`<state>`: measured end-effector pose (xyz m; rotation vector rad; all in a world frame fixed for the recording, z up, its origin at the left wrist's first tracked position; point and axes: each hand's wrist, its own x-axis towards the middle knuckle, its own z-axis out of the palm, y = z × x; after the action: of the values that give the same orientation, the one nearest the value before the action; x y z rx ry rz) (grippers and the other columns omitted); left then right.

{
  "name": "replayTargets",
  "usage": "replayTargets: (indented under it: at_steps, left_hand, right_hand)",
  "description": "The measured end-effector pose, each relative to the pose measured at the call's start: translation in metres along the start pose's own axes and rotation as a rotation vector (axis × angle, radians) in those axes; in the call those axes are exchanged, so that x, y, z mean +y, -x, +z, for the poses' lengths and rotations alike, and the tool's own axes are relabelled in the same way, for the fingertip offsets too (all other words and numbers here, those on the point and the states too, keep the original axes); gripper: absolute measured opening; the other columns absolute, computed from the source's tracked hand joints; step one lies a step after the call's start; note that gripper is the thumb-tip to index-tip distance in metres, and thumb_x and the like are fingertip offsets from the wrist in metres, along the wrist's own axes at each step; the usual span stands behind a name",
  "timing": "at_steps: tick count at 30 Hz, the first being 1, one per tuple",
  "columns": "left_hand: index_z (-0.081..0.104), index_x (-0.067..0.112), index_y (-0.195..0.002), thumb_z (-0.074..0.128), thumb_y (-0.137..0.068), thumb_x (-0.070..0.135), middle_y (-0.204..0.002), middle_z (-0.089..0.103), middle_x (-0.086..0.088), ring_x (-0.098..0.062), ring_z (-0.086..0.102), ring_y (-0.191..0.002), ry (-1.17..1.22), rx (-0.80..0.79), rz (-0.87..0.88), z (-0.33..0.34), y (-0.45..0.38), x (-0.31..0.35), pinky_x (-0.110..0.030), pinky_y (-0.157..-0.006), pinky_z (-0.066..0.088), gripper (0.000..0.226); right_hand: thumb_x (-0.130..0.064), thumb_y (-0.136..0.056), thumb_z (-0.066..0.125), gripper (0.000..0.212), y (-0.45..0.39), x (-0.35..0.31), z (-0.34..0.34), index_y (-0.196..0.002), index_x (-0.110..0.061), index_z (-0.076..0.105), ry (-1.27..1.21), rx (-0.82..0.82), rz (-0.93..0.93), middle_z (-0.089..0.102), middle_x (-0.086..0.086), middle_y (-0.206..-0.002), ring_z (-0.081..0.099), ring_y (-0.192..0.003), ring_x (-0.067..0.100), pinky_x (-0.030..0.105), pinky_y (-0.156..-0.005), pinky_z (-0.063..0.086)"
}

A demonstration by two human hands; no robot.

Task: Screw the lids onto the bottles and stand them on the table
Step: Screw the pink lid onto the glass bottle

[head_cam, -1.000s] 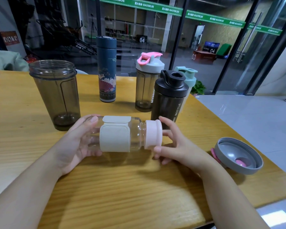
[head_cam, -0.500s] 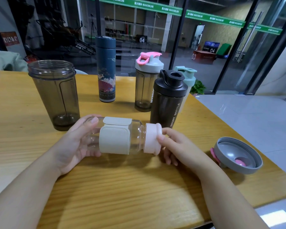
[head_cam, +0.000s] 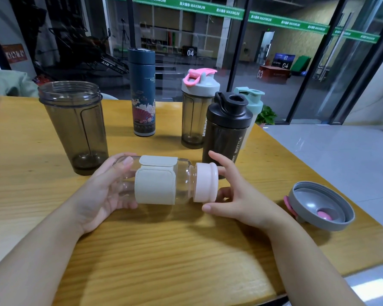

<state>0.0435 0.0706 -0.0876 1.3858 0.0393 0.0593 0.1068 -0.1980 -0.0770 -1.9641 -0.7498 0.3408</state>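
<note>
Loose lid [head_cam: 321, 208] right of bottles [head_cam: 227, 129]

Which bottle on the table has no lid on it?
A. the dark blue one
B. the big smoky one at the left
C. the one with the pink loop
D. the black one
B: the big smoky bottle stands open-topped, its threaded rim bare.
</note>
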Motion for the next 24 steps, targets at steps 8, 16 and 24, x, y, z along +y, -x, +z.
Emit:
replayTargets:
  at_steps: [8, 16, 24]
  left_hand:
    - [0.064, 0.03, -0.103, 0.085, -0.032, 0.066, -0.099, 0.071, -0.008, -0.021, 0.066, -0.071, 0.005, -0.001, 0.002, 0.0, 0.0, 0.0, -0.032, -0.048, 0.05, 0.082]
    - [0.064, 0.028, -0.107, 0.085, -0.036, 0.064, -0.105, 0.067, -0.014, -0.022, 0.065, -0.071, -0.001, -0.018, 0.007, -0.001, 0.0, -0.001, -0.032, -0.047, 0.049, 0.083]
    - [0.065, 0.031, -0.103, 0.084, -0.034, 0.066, -0.102, 0.07, -0.009, -0.021, 0.067, -0.072, 0.002, -0.001, 0.004, -0.001, 0.0, 0.0, -0.032, -0.048, 0.049, 0.079]
  right_hand:
    - [-0.038, -0.076, 0.072, 0.054, 0.0, -0.006, 0.001, -0.123, -0.047, 0.045, -0.054, 0.032, 0.067, 0.065, -0.008, -0.1, 0.056, -0.062, 0.012, 0.023, -0.054, 0.047]
    - [-0.067, -0.079, 0.038, 0.045, -0.005, -0.009, 0.005, -0.068, -0.028, 0.057, 0.006, 0.061, 0.156, 0.072, 0.009, -0.076, 0.04, -0.04, 0.013, 0.031, -0.059, 0.038]
    - [-0.065, -0.065, 0.057, 0.057, -0.007, -0.001, 0.004, -0.119, -0.05, 0.044, 0.003, 0.088, 0.085, 0.059, -0.016, -0.102, 0.055, -0.061, 0.007, 0.015, -0.054, 0.041]
